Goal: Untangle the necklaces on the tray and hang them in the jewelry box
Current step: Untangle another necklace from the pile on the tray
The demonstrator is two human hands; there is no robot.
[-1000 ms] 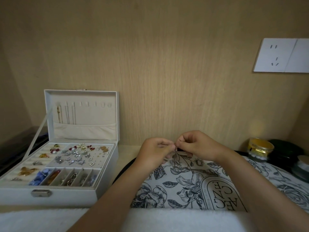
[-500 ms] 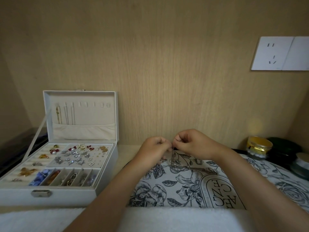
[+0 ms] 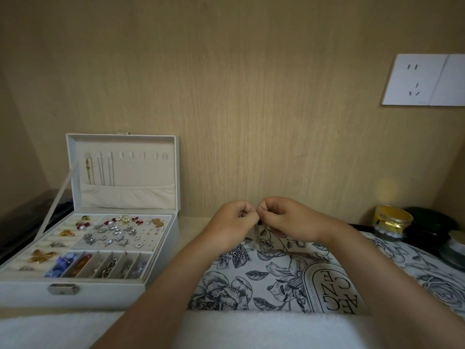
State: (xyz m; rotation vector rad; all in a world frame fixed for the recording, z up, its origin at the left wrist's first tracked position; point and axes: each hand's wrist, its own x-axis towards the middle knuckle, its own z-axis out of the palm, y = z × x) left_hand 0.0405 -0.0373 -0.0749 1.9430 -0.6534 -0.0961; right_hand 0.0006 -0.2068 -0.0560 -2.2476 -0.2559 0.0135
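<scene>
A thin chain necklace (image 3: pixel 257 234), likely light, limp and easily snagged, is dangling over the floral tray (image 3: pixel 251 280), pinched near its top between the closed left hand (image 3: pixel 232 222) and right hand (image 3: pixel 284 220), right of the open jewelry box (image 3: pixel 120 172).

Your left hand (image 3: pixel 235 222) and right hand (image 3: pixel 286 217) are bare, with no rings, watch or bracelet showing. Both forearms are uncovered too; no sleeve reaches into view anywhere along them.
</scene>
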